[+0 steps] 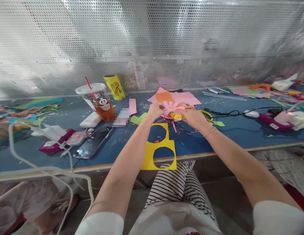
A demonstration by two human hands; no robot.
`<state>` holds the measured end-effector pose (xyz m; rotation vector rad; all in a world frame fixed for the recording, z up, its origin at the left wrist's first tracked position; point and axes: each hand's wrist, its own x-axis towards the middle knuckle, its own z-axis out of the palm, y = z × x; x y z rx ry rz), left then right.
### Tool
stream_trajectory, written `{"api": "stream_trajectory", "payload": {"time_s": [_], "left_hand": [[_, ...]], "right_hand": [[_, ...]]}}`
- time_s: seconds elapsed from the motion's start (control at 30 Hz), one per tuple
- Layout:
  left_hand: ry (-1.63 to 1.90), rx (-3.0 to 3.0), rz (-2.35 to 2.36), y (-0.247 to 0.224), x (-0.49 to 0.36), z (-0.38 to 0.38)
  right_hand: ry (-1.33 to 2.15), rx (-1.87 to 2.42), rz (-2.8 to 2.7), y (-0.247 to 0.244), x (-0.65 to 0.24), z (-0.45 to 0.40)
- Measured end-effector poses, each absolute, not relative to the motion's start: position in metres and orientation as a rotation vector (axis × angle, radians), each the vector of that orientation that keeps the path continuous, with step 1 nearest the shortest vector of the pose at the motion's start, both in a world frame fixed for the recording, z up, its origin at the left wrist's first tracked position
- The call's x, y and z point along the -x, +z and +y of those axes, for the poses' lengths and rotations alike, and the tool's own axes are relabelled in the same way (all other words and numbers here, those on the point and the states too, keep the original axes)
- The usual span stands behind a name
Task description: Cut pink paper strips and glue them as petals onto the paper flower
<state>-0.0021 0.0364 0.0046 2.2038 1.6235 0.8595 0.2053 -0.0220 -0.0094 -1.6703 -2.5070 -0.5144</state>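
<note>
A fringed pink paper flower is between my hands above the table. My left hand is closed, its fingertips pinching the left edge of the flower. My right hand is curled at the flower's right side, close to a small yellow piece with a whitish end. What its fingers grip is hidden. A yellow scissors handle shows just right of this hand. Below the flower, a yellow paper sheet with round cut-outs hangs over the table's front edge. Pink and orange sheets lie behind the flower.
To the left are a drink cup with a straw, a yellow can-shaped container, a phone and a purple power strip with white cables. Another purple strip and a black cable lie right. A perforated metal panel stands behind.
</note>
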Motion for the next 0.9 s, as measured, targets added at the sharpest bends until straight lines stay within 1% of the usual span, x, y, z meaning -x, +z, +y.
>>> {"api": "stream_trajectory", "payload": {"time_s": [0.3,0.43,0.57,0.7,0.8,0.9], "left_hand": [[0.842,-2.174,1.621,0.004,0.005,0.039],[0.843,-2.211,1.621,0.004,0.004,0.037],[0.816,-2.293,1.621,0.001,0.005,0.036],[0.728,-2.470,1.602,-0.005,0.003,0.038],[0.637,-2.629,1.560,-0.009,-0.004,0.038],[0.470,-2.712,1.585,-0.011,-0.009,0.036]], "right_hand": [[-0.589,1.733,-2.454,0.000,-0.217,-0.024],[-0.506,1.696,-2.388,0.002,-0.224,-0.023],[-0.360,1.789,-2.180,0.003,-0.228,-0.019],[-0.230,1.846,-1.988,0.001,-0.230,-0.013],[-0.198,1.844,-1.894,0.000,-0.233,-0.010],[-0.188,1.825,-1.838,0.000,-0.236,-0.008]]}}
